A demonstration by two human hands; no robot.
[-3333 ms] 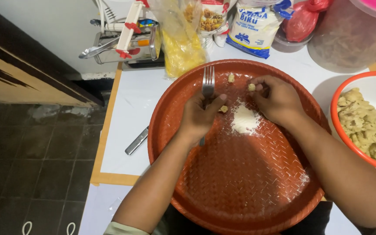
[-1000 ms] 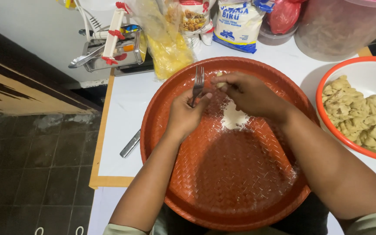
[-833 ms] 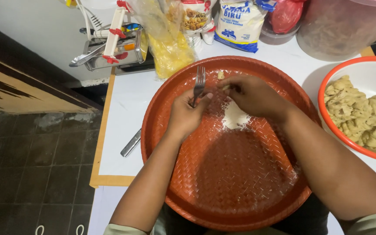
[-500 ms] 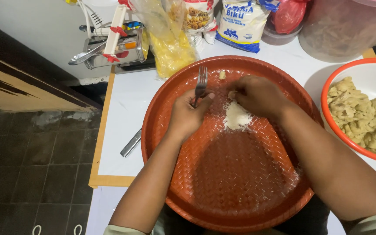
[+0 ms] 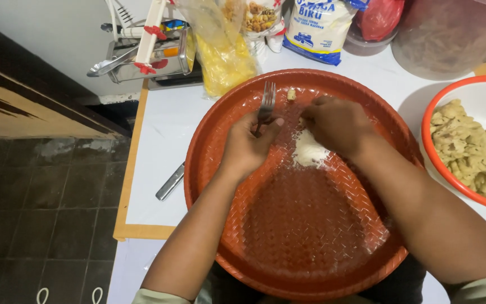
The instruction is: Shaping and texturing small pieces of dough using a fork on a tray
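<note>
head view: left hand (image 5: pixel 247 147) grips a silver metal fork (image 5: pixel 266 102), tines up, over the far side of the round orange woven plastic tray (image 5: pixel 310 225), angled as a ridged surface; right hand (image 5: pixel 337 125), curled beside it above a white flour mound (image 5: pixel 309 152), seems to pinch something unseen.

Your left hand (image 5: pixel 246 147) grips a fork (image 5: pixel 266 102), tines away from you, over the round orange tray (image 5: pixel 209 169). Your right hand (image 5: pixel 337 125) rests beside the flour pile (image 5: pixel 309 153). Bowl of dough pieces (image 5: pixel 468 147) sits right.
</note>
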